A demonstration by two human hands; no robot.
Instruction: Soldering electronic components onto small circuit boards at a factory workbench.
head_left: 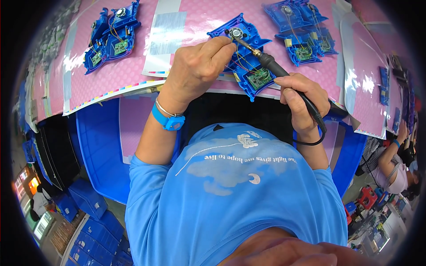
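Note:
My right hand (306, 99) is wrapped round a black soldering iron (274, 65), whose metal tip reaches up and left to a small round speaker (236, 33). That speaker sits in the upper part of an opened blue plastic housing (251, 32). Close beside the tip, my left hand (199, 64) is closed in a pinch at the speaker's lower edge; what its fingertips hold is too small to make out. Thin wires run from the speaker area to a green circuit board (259, 79) in the housing's lower part, which overhangs the table's near edge.
More opened blue housings with speakers and boards lie at left (113, 37) and right (301, 33) on the pink-sheeted table (195, 17). Blue bins (100, 155) stand below its edge. The iron's black cord (323, 128) loops under my right wrist. Another person (392, 166) sits far right.

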